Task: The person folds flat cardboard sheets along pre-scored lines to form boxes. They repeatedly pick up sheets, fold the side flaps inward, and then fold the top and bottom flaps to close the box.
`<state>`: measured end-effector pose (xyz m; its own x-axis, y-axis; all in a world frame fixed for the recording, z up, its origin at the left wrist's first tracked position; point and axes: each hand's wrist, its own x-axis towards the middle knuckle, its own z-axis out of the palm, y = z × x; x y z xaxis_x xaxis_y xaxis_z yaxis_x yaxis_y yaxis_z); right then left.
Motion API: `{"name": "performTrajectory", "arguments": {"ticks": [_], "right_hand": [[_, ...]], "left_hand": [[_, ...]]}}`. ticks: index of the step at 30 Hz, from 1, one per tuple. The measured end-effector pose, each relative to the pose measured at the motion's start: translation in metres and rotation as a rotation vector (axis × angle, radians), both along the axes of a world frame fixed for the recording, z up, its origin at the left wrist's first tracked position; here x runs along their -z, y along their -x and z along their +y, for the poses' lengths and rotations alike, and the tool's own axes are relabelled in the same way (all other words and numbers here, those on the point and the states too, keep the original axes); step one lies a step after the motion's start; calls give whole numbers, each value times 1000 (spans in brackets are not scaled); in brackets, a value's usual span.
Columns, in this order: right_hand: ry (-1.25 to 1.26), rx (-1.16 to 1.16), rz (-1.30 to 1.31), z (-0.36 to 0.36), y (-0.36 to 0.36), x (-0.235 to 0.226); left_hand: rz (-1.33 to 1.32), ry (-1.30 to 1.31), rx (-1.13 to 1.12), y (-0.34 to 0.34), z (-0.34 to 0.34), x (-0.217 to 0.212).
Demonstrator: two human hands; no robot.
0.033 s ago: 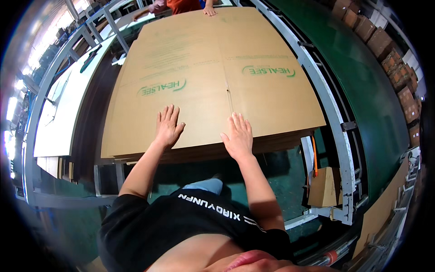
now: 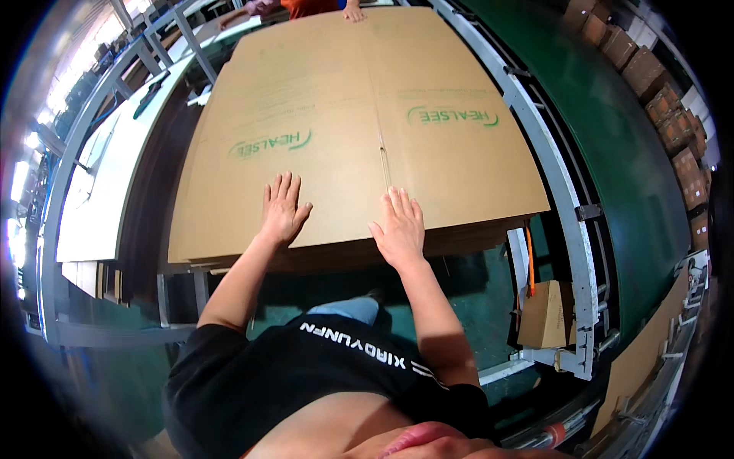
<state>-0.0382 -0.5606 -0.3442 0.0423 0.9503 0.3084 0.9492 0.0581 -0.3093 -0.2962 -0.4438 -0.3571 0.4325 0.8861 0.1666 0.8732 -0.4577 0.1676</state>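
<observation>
A large flat sheet of brown cardboard [image 2: 321,92] with green print lies on top of a stack of sheets [image 2: 451,237]. Its seam, with a small slit, runs lengthwise right of the middle. My left hand [image 2: 284,210] rests flat on the near part of the top sheet, fingers spread. Beside the seam, close to the near edge, my right hand [image 2: 401,228] also lies flat with its fingers stretched out. Neither hand grips anything. At the far edge another person's hand [image 2: 354,13] touches the cardboard.
A grey metal frame [image 2: 562,180] runs along the stack's right side, with a green surface [image 2: 619,183] beyond it. White panels [image 2: 95,199] are stacked at the left. A small cardboard box [image 2: 546,315] stands near the frame's right foot. Stacked cartons [image 2: 642,73] line the far right.
The cardboard and both my hands appear very slightly higher in the picture. Both hands keep their flat pose on the sheet.
</observation>
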Motion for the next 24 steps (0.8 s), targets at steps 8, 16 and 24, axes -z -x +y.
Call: {"name": "performTrajectory", "arguments": {"ticks": [8,16,24], "right_hand": [[-25,-272,57,2,-46,-14],[-33,-442,169,13,-73,-10],[-60,-581,173,19,-94,-8]], "left_hand": [[-75,13,134,-124,42,-13],[-191,7,-29,-210,118,-4],[-396,86,169,-177,30,-8]]}}
